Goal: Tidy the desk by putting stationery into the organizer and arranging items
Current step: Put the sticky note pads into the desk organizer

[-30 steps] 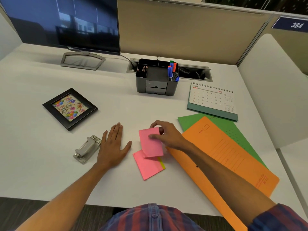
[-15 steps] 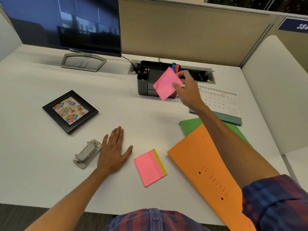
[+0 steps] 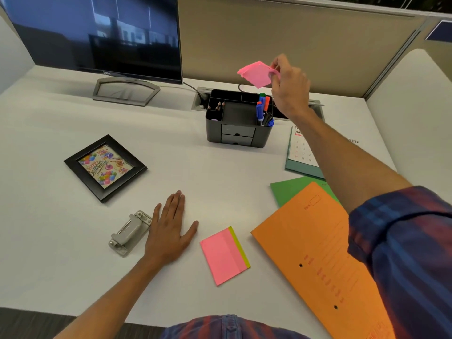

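One pink sticky-note pad (image 3: 255, 74) is pinched at its right edge between the thumb and fingers of the right hand (image 3: 289, 90), lifted clear of the desk (image 3: 49, 216) and held just above the back of the one dark organizer (image 3: 238, 118). The pad is tilted, one corner pointing down toward the organizer below the grip and its free side reaching left, away from the fingers; being nearly square, it shows no clear long axis. In the organizer, directly under the grip, stand several markers (image 3: 264, 106), their exact number hard to tell, and farther left a few pencils (image 3: 219, 106); two small drawers face forward. One second stack of sticky notes (image 3: 223, 255), pink over a yellow-green strip, lies flat well below the grip toward the person, its longer side running toward and away from the person. The left hand (image 3: 170, 233) rests flat on the desk, fingers spread and holding nothing, just beside one grey hole punch (image 3: 129, 232). Two folders lie below the right forearm, one orange folder (image 3: 315, 253) over one green folder (image 3: 293, 189), with one desk calendar (image 3: 302, 152) beyond. One picture frame (image 3: 105, 167) and one monitor (image 3: 97, 33) sit far to the left.
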Motion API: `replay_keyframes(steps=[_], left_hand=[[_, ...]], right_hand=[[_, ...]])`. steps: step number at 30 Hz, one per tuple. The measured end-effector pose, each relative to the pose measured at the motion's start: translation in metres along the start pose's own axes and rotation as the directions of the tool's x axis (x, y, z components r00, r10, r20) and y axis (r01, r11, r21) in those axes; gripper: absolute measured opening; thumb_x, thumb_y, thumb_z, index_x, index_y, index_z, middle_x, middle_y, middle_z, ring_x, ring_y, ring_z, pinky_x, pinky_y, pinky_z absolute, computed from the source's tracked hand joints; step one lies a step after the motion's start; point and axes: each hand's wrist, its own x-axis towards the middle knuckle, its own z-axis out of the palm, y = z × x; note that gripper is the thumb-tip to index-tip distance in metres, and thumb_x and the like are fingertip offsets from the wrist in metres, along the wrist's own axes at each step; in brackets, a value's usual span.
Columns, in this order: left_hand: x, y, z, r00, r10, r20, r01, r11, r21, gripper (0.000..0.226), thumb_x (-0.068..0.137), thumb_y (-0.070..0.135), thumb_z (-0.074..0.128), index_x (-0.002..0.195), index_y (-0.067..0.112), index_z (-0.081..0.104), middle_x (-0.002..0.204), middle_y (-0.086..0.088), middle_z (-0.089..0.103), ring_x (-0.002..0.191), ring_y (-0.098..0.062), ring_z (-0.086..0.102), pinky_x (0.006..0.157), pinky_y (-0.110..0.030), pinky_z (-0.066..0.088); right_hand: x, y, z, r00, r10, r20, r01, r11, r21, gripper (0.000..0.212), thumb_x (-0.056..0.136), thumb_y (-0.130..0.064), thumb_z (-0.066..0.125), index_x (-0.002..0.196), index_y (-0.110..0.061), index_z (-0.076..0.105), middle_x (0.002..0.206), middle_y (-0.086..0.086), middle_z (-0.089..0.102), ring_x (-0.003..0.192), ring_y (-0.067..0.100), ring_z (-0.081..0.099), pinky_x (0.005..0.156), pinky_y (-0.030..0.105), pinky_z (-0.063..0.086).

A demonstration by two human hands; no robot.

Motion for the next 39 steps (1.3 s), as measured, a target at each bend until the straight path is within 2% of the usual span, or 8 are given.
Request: replay_keyframes(steps=[4,8,11,15,21,27,31,39], left_hand=[[0.000,0.001,-0.001,1.000,-0.001,0.001,0.001,1.000,-0.011,0.077,0.093,0.059,0.026,0.154,0.014,0.012,0.162,0.002,0.008,0.148,-0.010,0.002,0.120,-0.040,0.003],[0.000,0.002,-0.001,1.000,-0.002,0.007,0.002,1.000,-0.010,0.076,0.093,0.058,0.027,0.154,0.014,0.012,0.162,0.002,0.008,0.148,-0.010,0.002,0.119,-0.041,0.004],[0.000,0.002,-0.002,1.000,-0.004,0.013,0.005,1.000,-0.012,0.076,0.093,0.058,0.028,0.154,0.014,0.012,0.162,0.002,0.007,0.148,-0.010,0.002,0.119,-0.041,0.005],[0.000,0.002,-0.003,1.000,-0.005,0.019,0.005,1.000,-0.008,0.076,0.094,0.057,0.028,0.154,0.014,0.011,0.162,0.002,0.006,0.148,-0.010,0.001,0.119,-0.042,0.006],[0.001,0.002,-0.002,1.000,-0.012,0.024,0.013,1.000,-0.015,0.076,0.094,0.057,0.029,0.154,0.014,0.013,0.162,0.003,0.007,0.148,-0.010,0.002,0.119,-0.043,0.008],[0.001,0.002,-0.003,1.000,-0.013,0.025,0.013,1.000,-0.009,0.076,0.093,0.057,0.028,0.154,0.014,0.013,0.162,0.003,0.007,0.148,-0.009,0.002,0.119,-0.042,0.007],[0.001,0.002,-0.003,0.999,-0.014,0.030,0.015,1.000,-0.005,0.076,0.094,0.058,0.027,0.154,0.014,0.012,0.162,0.003,0.006,0.148,-0.009,0.001,0.119,-0.043,0.007],[0.001,0.003,-0.004,1.000,-0.016,0.026,0.016,1.000,-0.008,0.076,0.094,0.058,0.027,0.154,0.014,0.012,0.162,0.003,0.006,0.148,-0.009,0.001,0.119,-0.042,0.006]], right_hand=[[0.005,0.007,0.017,0.999,0.001,0.038,0.001,0.997,-0.074,0.019,0.099,-0.025,0.047,0.113,-0.014,0.054,0.099,0.011,0.070,0.085,0.032,0.064,0.065,0.037,0.047],[0.014,0.009,0.027,0.997,-0.003,0.079,0.013,0.993,-0.120,0.018,0.100,-0.021,0.046,0.114,-0.013,0.053,0.098,0.014,0.070,0.085,0.035,0.064,0.065,0.036,0.044],[0.026,0.007,0.032,0.994,-0.017,0.106,0.033,0.987,-0.155,0.017,0.100,-0.020,0.045,0.114,-0.014,0.053,0.099,0.016,0.069,0.085,0.037,0.064,0.067,0.039,0.048],[0.036,0.006,0.039,0.981,-0.011,0.193,0.053,0.975,-0.217,0.017,0.098,-0.014,0.046,0.115,-0.013,0.053,0.100,0.020,0.067,0.087,0.041,0.063,0.069,0.041,0.047],[0.036,0.016,0.050,0.946,0.063,0.317,0.011,0.974,-0.227,0.022,0.097,-0.011,0.047,0.117,-0.011,0.055,0.107,0.021,0.065,0.095,0.042,0.060,0.076,0.044,0.047],[0.034,0.021,0.049,0.933,0.111,0.342,-0.037,0.976,-0.215,0.030,0.102,-0.017,0.038,0.128,-0.015,0.053,0.115,0.017,0.064,0.103,0.039,0.059,0.081,0.043,0.046],[0.034,0.020,0.049,0.928,0.104,0.359,-0.023,0.974,-0.224,0.029,0.102,-0.024,0.044,0.128,-0.017,0.055,0.119,0.014,0.064,0.107,0.035,0.060,0.087,0.045,0.048],[0.026,0.016,0.050,0.935,0.101,0.339,-0.032,0.979,-0.204,0.029,0.098,-0.024,0.046,0.124,-0.018,0.059,0.114,0.008,0.068,0.103,0.034,0.062,0.084,0.042,0.048]])
